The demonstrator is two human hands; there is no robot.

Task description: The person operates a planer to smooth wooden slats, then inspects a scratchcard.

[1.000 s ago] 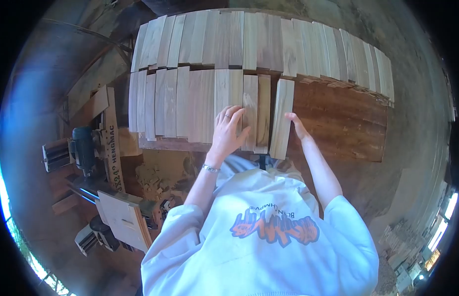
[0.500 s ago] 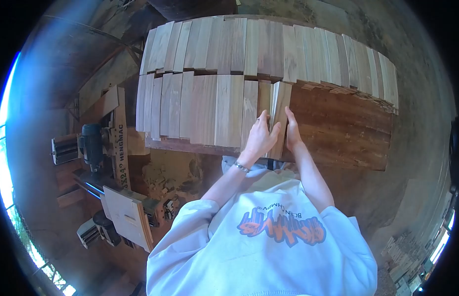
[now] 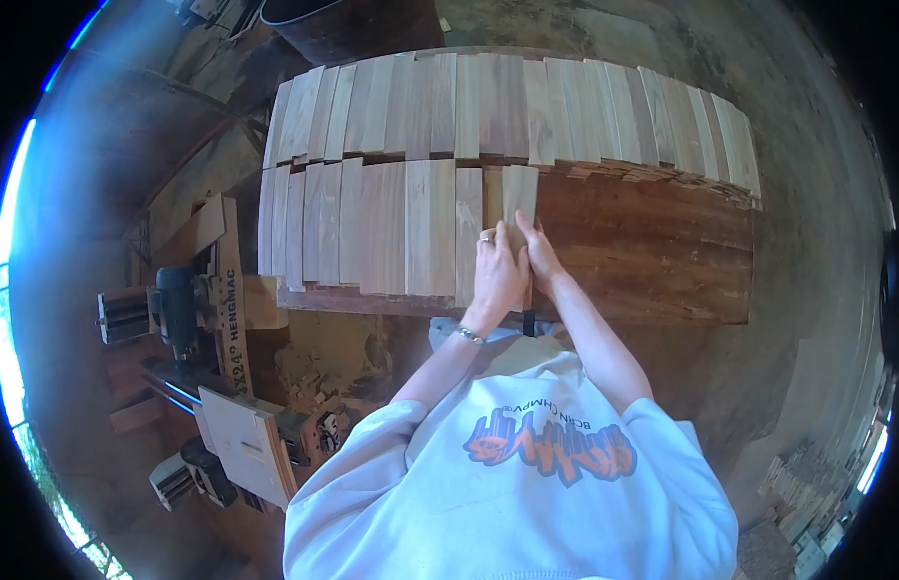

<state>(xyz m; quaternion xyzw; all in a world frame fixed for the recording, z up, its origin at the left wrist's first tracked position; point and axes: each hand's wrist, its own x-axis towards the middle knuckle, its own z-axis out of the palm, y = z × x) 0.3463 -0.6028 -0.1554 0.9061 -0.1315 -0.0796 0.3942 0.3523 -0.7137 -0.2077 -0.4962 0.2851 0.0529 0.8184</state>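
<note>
Since the earlier frames, both hands have closed in together and the pale narrow wooden slat (image 3: pixel 519 193) now lies flat at the right end of the near row, where before it stood apart and then on edge.

Head view: the left hand (image 3: pixel 498 271) lies on the near part of the slat, fingers together and curled over the wood, a ring visible on one finger and a metal bracelet (image 3: pixel 466 335) at the wrist. The right hand (image 3: pixel 543 256) presses against the slat's right edge, fingers together; the two hands touch, clamping the slat between them. The near row of pale wooden slats (image 3: pixel 372 227) extends to the left of the slat, touching it. A far row of similar slats (image 3: pixel 517 106) spans the dark brown wooden board (image 3: pixel 652 251). At the left stands a woodworking machine with a dark motor (image 3: pixel 178 304).
</note>
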